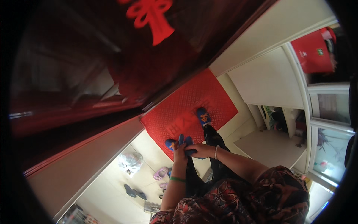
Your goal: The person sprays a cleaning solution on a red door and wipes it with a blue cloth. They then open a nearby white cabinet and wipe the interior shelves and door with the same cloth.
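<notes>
Both hands meet low in front of my body, above a red doormat (190, 92). My left hand (179, 154), with a green band at its wrist, is closed on a blue object (189, 140). My right hand (203, 150), wearing a beaded bracelet, grips the same blue material from the other side. Its blue parts stick out past my fingers; the shape is partly hidden, so I cannot tell whether it is one piece or two. On my feet are blue shoes with an orange motif: one shoe (204, 116) on the mat, the other shoe (169, 144) near its edge.
A dark, glossy door (84, 70) with a red decoration (153, 21) stands close ahead. At right, a white cabinet (268, 75) has a lowered panel (271, 145) and a red bag (311, 53) above. Purple clogs (160, 173), dark slippers (129, 191) and a plastic bag (130, 162) lie on the tiles.
</notes>
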